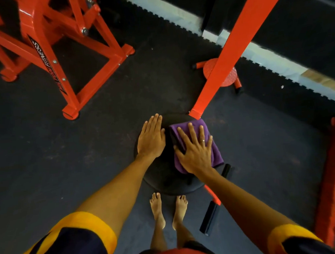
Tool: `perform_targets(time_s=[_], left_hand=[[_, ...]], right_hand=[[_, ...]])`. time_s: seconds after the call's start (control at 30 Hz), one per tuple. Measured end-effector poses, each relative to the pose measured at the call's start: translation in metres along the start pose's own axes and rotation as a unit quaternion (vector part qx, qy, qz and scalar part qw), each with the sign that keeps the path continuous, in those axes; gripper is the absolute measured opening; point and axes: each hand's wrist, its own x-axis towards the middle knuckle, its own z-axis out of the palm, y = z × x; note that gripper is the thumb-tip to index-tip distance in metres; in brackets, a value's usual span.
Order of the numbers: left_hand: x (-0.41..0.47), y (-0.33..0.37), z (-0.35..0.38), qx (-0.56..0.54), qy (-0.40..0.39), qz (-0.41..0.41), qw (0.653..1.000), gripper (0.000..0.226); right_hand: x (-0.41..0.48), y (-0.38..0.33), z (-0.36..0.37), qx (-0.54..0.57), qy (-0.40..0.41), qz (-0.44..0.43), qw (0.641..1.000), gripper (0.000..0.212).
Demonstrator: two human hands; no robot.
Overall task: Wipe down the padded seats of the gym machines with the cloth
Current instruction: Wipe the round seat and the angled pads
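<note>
A round black padded seat [164, 176] sits low in the middle of the view, just in front of my bare feet. A folded purple cloth [210, 129] lies on its right half. My right hand [195, 150] presses flat on the cloth with fingers spread. My left hand [151, 137] rests flat on the seat's left side, fingers straight and together, beside the cloth and not touching it.
An orange steel beam [230, 54] slants down to the seat's far edge. An orange machine frame [52, 55] stands at the upper left, another orange frame [333, 178] at the right edge. Black foam handles [209, 218] jut out right of the seat. An orange round footplate [227, 75] lies behind.
</note>
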Motion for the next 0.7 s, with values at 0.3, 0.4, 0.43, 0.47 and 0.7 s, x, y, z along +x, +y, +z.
perform_targets(time_s=[0.3,0.4,0.43,0.47,0.7], left_hand=[[-0.007,0.003,0.004,0.007,0.024,-0.040,0.999,0.057],[-0.010,0.004,0.005,-0.016,0.038,-0.060,0.997,0.056],[-0.010,0.005,0.006,-0.013,0.045,-0.064,0.997,0.056],[-0.011,0.005,0.007,-0.012,0.049,-0.070,0.996,0.056],[-0.023,0.011,0.007,-0.002,0.067,-0.115,0.991,0.056]], right_hand=[[0.091,-0.046,-0.009,0.034,-0.036,0.030,0.998,0.056],[0.015,-0.023,0.007,0.020,0.041,-0.048,0.998,0.064],[-0.003,-0.013,0.008,0.014,0.047,-0.059,0.997,0.067],[-0.010,-0.002,0.009,0.009,0.042,-0.061,0.997,0.069],[0.103,-0.020,-0.021,0.061,-0.043,0.104,0.992,0.062]])
